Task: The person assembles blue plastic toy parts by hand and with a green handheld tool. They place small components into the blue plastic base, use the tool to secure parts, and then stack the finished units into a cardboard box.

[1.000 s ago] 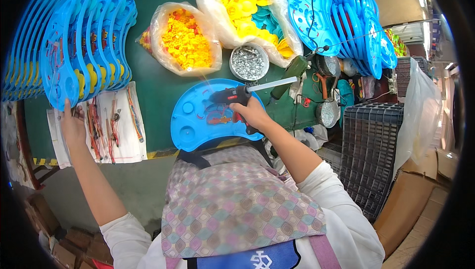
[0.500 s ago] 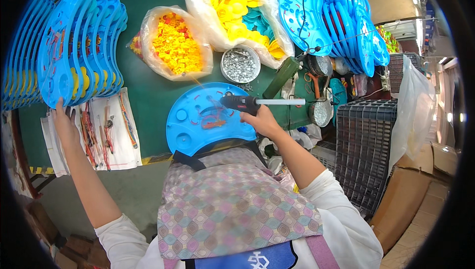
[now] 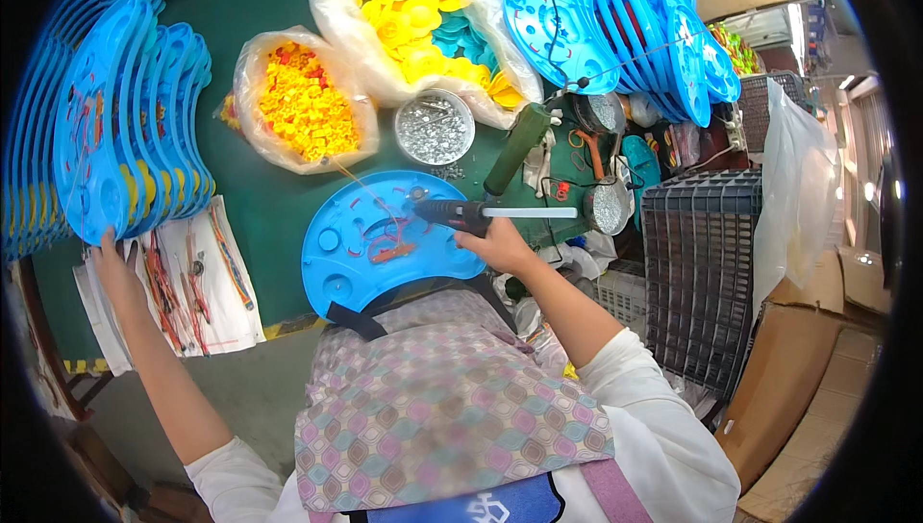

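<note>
Blue plastic tray [image 3: 361, 254], half-round with moulded pockets, sits flat on the green desk [image 3: 269, 206] right at the person's lap edge, with a small red piece lying in its middle. Right hand [image 3: 500, 246] is clenched around the grip of a black glue gun [image 3: 460, 214], nozzle pointing left over the tray's upper right part, a pale glue stick poking out the back toward the right. Left hand [image 3: 115, 268] is way off to the left of the tray, fingers curled on the bottom edge of a stack of the same blue trays [image 3: 125, 138] standing on edge; can't really tell how firm that grip is.

Just under that stack, left of the tray, there's a white sheet [image 3: 197, 287] with red and orange bits on it. Above the tray: a round bowl of small silver screws [image 3: 434, 127], a clear bag of orange parts [image 3: 303, 100] to its left, and a bigger bag of yellow and teal parts [image 3: 423, 23] behind. Right of the tray, a dark plastic crate [image 3: 697, 273], with more blue trays [image 3: 615, 23] piled above it.
</note>
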A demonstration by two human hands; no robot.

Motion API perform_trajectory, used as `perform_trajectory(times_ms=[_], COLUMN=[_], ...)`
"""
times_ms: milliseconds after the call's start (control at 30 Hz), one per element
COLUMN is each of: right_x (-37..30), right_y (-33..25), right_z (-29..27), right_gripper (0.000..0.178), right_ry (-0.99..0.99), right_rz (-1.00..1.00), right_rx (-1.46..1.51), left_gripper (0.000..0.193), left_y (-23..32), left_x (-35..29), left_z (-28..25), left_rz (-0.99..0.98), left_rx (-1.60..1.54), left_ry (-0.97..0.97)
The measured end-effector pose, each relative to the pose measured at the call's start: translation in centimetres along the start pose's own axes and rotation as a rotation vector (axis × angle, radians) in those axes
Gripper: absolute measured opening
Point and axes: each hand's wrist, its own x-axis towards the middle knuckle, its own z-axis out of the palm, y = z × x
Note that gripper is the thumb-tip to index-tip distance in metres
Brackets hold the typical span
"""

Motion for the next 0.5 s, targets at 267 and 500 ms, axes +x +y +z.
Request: perform_trajectory(times_ms=[267, 500], right_x=[-8.0, -9.1], right_y=[-2.9, 3.1], right_z=[-7.8, -20.6], right_gripper=[0.037, 0.036], right_ry=[0.332, 1.169], right_rz=[-0.01, -0.275], right_rx=[0.328, 0.656], left_gripper=[0.053, 0.043], left_y=[-2.7, -0.2], left_x=[2.1, 0.1], left_z=[-2.6, 0.3], left_rz=[0.049, 0.147], left_rx=[0.068, 0.14], left_ry=[-0.043, -0.145])
